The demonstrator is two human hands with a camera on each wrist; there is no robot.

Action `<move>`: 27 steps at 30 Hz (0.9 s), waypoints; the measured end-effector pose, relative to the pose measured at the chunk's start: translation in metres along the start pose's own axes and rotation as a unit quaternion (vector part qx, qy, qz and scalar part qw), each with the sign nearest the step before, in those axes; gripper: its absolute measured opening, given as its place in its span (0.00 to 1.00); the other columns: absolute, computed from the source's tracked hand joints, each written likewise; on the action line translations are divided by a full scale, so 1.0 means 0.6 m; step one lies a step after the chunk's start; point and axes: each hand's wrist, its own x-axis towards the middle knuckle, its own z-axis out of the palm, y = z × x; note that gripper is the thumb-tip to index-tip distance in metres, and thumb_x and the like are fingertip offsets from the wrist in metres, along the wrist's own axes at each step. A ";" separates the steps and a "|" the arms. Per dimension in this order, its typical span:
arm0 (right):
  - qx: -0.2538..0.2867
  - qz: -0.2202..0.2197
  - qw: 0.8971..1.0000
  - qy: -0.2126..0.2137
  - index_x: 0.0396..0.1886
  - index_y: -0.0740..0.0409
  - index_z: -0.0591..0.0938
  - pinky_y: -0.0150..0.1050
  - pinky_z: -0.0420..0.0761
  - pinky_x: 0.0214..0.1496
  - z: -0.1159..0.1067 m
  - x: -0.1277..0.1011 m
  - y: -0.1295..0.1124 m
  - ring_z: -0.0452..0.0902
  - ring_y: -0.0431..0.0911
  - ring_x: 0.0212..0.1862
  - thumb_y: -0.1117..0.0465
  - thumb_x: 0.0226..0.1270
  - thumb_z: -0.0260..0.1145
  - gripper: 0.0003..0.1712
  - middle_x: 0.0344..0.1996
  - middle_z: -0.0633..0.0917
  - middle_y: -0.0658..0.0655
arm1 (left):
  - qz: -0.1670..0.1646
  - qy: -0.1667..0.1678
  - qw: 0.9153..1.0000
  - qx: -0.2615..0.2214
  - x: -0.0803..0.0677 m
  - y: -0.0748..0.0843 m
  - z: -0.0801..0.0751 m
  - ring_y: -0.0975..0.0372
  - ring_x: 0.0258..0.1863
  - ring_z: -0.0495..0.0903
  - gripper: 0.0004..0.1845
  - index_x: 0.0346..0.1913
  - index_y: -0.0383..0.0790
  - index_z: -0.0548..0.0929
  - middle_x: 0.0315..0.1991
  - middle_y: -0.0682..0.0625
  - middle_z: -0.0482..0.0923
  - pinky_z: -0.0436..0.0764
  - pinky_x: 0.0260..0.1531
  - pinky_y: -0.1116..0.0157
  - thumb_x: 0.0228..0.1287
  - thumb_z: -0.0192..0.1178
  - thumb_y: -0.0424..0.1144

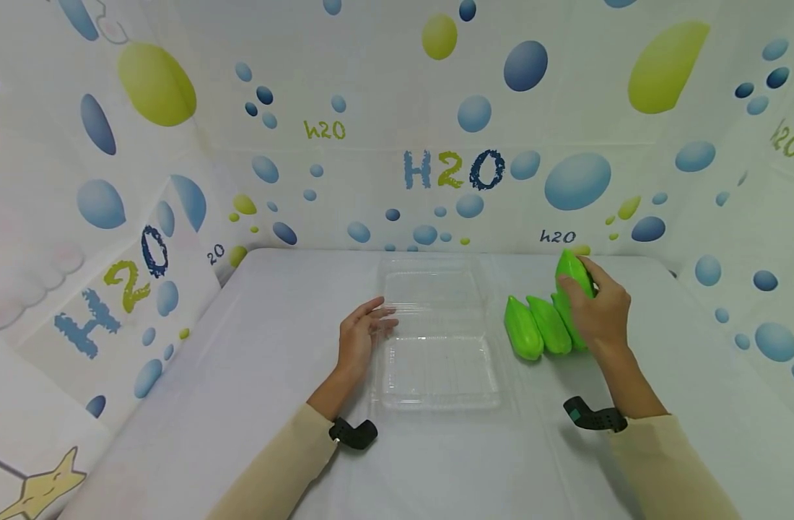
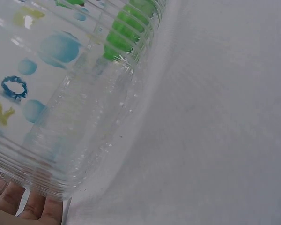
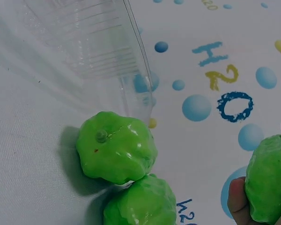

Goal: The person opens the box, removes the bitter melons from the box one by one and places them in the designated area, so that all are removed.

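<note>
Nearest to me, my left hand [image 1: 361, 334] lies with its fingers straight and relaxed against the left edge of the clear, ribbed plastic clamshell box [image 1: 436, 339], which sits open in the middle of the pale grey table [image 1: 254, 404]; I judge the box thin, light and springy, likely to skate or buckle if pushed, so the rim is the place to steady it. Beyond it to the right, my right hand [image 1: 601, 310] curls its fingers and thumb round a glossy bright-green ridged gourd-shaped vegetable [image 1: 574, 273], tilted up at the far end of the row. Two more green ridged vegetables [image 1: 536, 328] lie side by side on the table just left of it, touching each other and just beside the box. They look like smooth moulded plastic, light and stiff, perhaps a little slippery, so I take mine round its thick middle. My hand covers its lower part, and I cannot tell whether another vegetable lies under my palm. In the left wrist view only my fingertips [image 2: 30, 206] show under the box wall.
</note>
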 end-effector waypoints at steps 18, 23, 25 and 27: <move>-0.007 0.020 1.000 0.003 0.74 0.51 0.73 0.58 0.74 0.61 -0.006 0.008 0.023 0.75 0.57 0.62 0.45 0.72 0.59 0.34 0.66 0.78 0.61 | 0.002 -0.005 1.000 0.003 -0.001 0.000 -0.001 0.46 0.50 0.86 0.25 0.68 0.25 0.71 0.57 0.30 0.80 0.79 0.59 0.50 0.71 0.38 0.25; -0.010 0.026 1.000 0.001 0.76 0.51 0.70 0.59 0.72 0.64 -0.009 0.010 0.029 0.73 0.58 0.65 0.45 0.73 0.58 0.35 0.68 0.76 0.61 | 0.000 -0.008 1.000 0.006 -0.001 0.000 -0.002 0.44 0.51 0.85 0.25 0.68 0.25 0.71 0.57 0.30 0.80 0.78 0.59 0.50 0.71 0.38 0.25; -0.010 0.025 1.000 0.001 0.76 0.52 0.70 0.60 0.72 0.64 -0.011 0.010 0.031 0.72 0.59 0.66 0.46 0.73 0.58 0.35 0.69 0.75 0.62 | -0.001 -0.007 1.000 0.005 0.000 0.000 -0.002 0.43 0.51 0.85 0.25 0.68 0.26 0.72 0.57 0.30 0.80 0.79 0.59 0.50 0.71 0.38 0.25; -0.010 0.021 1.000 0.001 0.76 0.53 0.69 0.61 0.72 0.65 -0.011 0.011 0.033 0.72 0.60 0.67 0.46 0.73 0.58 0.35 0.69 0.75 0.62 | -0.002 -0.005 1.000 0.002 0.000 0.001 -0.001 0.43 0.51 0.85 0.26 0.68 0.26 0.72 0.56 0.31 0.80 0.79 0.59 0.50 0.70 0.39 0.25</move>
